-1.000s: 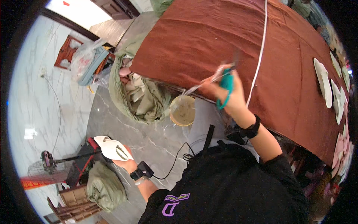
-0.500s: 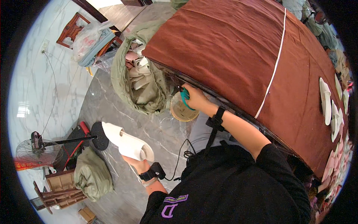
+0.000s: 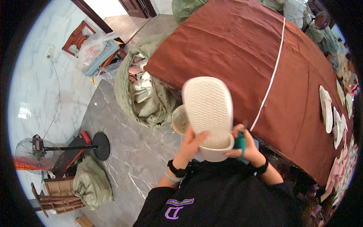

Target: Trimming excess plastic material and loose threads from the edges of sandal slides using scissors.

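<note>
A white slipper (image 3: 208, 109) is raised in front of me, its textured sole turned toward the camera. My left hand (image 3: 188, 149) grips its left edge near the lower end, thumb across the sole. At the other side, my right hand (image 3: 251, 149) is closed around teal-handled scissors (image 3: 240, 144), and its fingers also touch the slipper's lower right edge. The scissors' blades are hard to make out.
A brown cloth-covered table (image 3: 211, 49) stands ahead and to the right, with white slippers (image 3: 326, 109) at its far right. Beside its left corner are a green sack (image 3: 123, 83) of slipper pieces and a small bucket (image 3: 177, 120). A fan (image 3: 39, 151) stands left.
My left hand has brought the slipper up and right and turned its sole into view. My right hand, with the scissors, has come back from above the bucket to the slipper.
</note>
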Action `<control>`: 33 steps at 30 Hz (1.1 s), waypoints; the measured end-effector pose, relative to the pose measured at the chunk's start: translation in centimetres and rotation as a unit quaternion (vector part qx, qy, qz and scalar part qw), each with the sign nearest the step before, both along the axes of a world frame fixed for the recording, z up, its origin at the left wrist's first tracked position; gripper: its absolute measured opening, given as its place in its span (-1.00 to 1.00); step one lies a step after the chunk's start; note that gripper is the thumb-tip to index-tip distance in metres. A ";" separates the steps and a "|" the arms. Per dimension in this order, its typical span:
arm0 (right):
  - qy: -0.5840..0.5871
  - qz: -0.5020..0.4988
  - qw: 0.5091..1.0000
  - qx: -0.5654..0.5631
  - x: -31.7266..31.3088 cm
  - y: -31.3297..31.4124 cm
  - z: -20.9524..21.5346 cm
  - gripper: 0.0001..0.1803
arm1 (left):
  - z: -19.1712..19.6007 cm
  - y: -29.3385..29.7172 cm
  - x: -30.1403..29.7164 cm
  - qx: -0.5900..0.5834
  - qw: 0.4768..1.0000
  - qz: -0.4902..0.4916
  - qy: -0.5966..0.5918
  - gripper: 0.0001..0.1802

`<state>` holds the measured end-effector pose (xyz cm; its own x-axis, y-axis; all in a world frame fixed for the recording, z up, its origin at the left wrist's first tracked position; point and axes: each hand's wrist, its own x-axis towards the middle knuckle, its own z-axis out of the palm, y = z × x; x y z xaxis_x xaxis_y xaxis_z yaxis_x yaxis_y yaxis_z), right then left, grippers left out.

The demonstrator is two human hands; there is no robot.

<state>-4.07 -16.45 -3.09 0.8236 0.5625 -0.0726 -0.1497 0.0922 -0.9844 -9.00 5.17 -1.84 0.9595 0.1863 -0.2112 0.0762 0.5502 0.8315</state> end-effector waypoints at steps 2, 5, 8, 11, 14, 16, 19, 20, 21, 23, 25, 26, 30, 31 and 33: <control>0.038 -0.078 0.993 0.079 -1.0 -3.4 1.9 -0.29 | 1.6 -2.8 1.6 0.207 0.954 -0.193 -0.098 -0.45; -0.038 -0.223 0.971 0.079 -1.5 -9.5 3.6 -0.31 | 4.1 -5.1 4.3 0.214 0.874 -0.408 -0.154 -0.37; -0.014 -0.373 0.921 0.116 -1.6 -15.2 3.6 -0.42 | 4.0 -4.6 4.9 0.284 0.886 -0.331 -0.161 -0.39; -0.083 -0.505 0.854 0.095 -0.1 -22.7 6.4 -0.59 | 3.4 -2.3 4.2 0.309 0.929 -0.199 -0.035 -0.54; -0.191 -0.631 0.739 0.136 1.9 -34.8 9.5 -0.76 | 2.7 -1.0 4.4 0.312 0.933 -0.169 -0.067 -0.65; -0.290 -0.657 0.663 0.212 2.9 -43.4 12.9 -0.80 | 1.5 1.6 4.7 0.361 0.925 -0.105 -0.060 -0.63; -0.220 -0.726 0.630 0.167 0.7 -56.4 10.5 -0.82 | 1.8 3.3 4.6 0.350 0.933 -0.071 -0.040 -0.62; -0.234 -0.718 0.637 0.155 2.4 -55.0 8.8 -0.82 | -0.2 6.2 4.1 0.368 0.928 -0.046 -0.018 -0.64; -0.246 -0.703 0.651 0.144 4.4 -52.0 7.0 -0.81 | -1.6 7.6 3.9 0.380 0.925 -0.015 -0.001 -0.64; -0.147 -0.652 0.696 0.263 5.3 -47.5 5.5 -0.81 | -5.2 10.0 3.3 0.327 0.939 0.080 0.064 -0.58; -0.145 -0.591 0.777 0.165 4.5 -39.7 3.9 -0.70 | -7.4 12.9 1.2 0.349 0.919 0.156 0.100 -0.61; -0.064 -0.592 0.792 0.136 5.3 -32.8 5.2 -0.64 | -7.0 15.1 -1.1 0.366 0.913 0.151 0.102 -0.64; -0.046 -0.507 0.861 0.011 1.4 -24.7 4.6 -0.44 | -14.8 19.9 3.6 0.385 0.905 0.114 0.144 -0.68; 0.067 -0.387 0.919 0.021 1.5 -22.4 6.6 -0.50 | -17.1 21.8 3.3 0.385 0.904 0.130 0.131 -0.67; 0.040 -0.300 0.951 -0.061 1.0 -20.1 6.3 -0.46 | -20.0 24.6 4.5 0.500 0.839 0.127 0.174 -0.69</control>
